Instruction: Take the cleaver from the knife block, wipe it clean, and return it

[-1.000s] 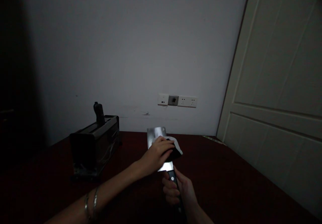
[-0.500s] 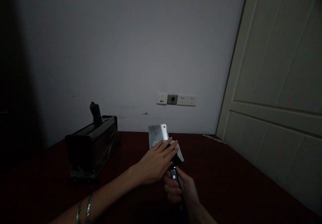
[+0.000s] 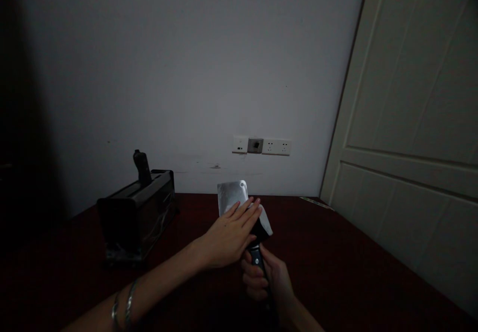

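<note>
A cleaver (image 3: 232,194) with a broad, shiny blade and a hole near its top corner is held up over the dark red table. My right hand (image 3: 274,277) is wrapped round its black handle, which has a rivet showing. Across the lower blade lies my left hand (image 3: 229,235), flat with its fingers stretched out. From under those fingers sticks a whitish piece (image 3: 266,221), perhaps a cloth or tissue, pressed against the blade. Most of that piece and the lower blade are hidden by the left hand.
To the left on the table (image 3: 317,252) stands a black knife block (image 3: 136,212) with one dark handle rising from its top. Behind are a pale wall with a row of sockets (image 3: 276,147) and, at the right, a panelled door (image 3: 403,123).
The left hand and the cleaver have shifted slightly up and to the left. The right hand keeps its hold on the handle.
</note>
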Action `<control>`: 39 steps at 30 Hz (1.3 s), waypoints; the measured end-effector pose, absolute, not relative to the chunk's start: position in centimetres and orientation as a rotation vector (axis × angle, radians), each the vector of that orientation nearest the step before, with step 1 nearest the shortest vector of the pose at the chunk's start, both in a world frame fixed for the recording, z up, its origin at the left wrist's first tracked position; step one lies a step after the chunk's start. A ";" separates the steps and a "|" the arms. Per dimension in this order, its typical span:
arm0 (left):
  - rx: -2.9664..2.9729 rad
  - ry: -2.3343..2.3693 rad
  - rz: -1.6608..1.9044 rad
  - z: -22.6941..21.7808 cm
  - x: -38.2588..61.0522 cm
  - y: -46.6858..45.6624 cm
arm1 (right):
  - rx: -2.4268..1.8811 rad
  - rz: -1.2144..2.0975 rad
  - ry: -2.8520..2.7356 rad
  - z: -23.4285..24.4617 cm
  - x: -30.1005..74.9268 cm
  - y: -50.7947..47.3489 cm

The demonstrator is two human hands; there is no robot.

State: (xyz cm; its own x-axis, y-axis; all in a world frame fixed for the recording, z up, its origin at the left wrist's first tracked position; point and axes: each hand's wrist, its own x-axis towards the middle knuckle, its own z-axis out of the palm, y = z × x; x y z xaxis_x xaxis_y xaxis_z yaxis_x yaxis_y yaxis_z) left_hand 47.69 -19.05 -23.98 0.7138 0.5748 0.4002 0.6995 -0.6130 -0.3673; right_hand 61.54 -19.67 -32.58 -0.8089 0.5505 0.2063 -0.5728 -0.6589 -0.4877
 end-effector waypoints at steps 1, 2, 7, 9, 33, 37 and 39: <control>-2.400 -1.000 -0.338 -23.7 47.5 -18.6 | 0.050 2.410 -0.733 -32.4 61.5 -19.8; -2.377 -1.035 -0.351 -23.4 47.4 -18.1 | 0.048 2.415 -0.741 -32.3 61.5 -19.9; -2.293 -1.121 -0.392 -22.8 47.0 -16.7 | 0.051 2.431 -0.750 -32.3 61.5 -20.2; -2.304 -1.069 -0.384 -23.3 47.4 -17.5 | 0.038 2.423 -0.747 -32.5 61.6 -20.1; -2.248 -1.182 -0.438 -21.8 47.1 -14.9 | 0.017 2.373 -0.765 -32.1 61.5 -20.0; -2.236 -1.233 -0.427 -21.5 47.0 -14.3 | 0.023 2.370 -0.761 -32.1 61.5 -20.1; -2.269 -1.165 -0.401 -22.1 47.7 -15.7 | 0.013 2.363 -0.754 -31.9 61.6 -20.0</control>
